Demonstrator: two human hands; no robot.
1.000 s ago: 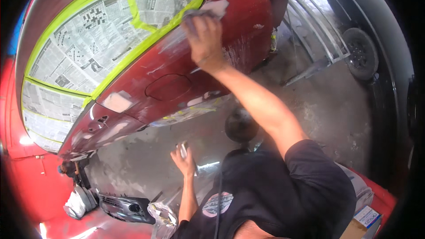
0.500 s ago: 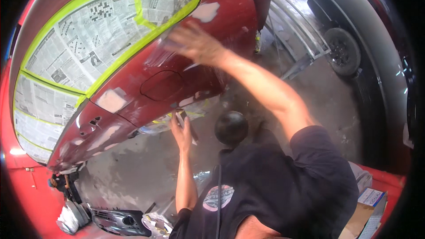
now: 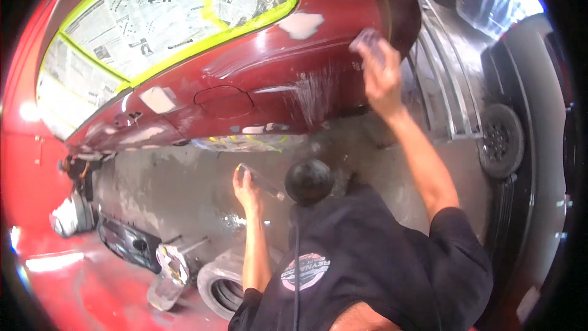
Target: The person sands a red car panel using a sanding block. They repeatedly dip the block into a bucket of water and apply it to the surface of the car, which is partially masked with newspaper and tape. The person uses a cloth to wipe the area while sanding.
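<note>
A red car body [image 3: 275,67] with sanded streaks and pale filler patches [image 3: 301,25] stretches across the top. My right hand [image 3: 386,86] is closed on a greyish-purple sanding pad [image 3: 367,43], up at the panel's right end; whether the pad touches the paint I cannot tell. Pale scratch marks [image 3: 313,92] run down the panel left of that hand. Lower down, apart from the car, my left hand [image 3: 246,193] grips a long, flat, dark bar [image 3: 264,184] that points down to the right. Newspaper [image 3: 141,15] edged with yellow-green tape [image 3: 168,68] covers the windows.
A metal frame [image 3: 444,73] stands on the right, beside a dark vehicle with a wheel [image 3: 501,141]. Below me is a dark rounded thing [image 3: 309,182]. A tire [image 3: 223,282], a dark bumper [image 3: 128,242] and a person [image 3: 76,168] are at the lower left.
My right hand has swung right along the panel, from beside the taped window to the panel's far end. The view has shifted too. My left hand still holds the bar.
</note>
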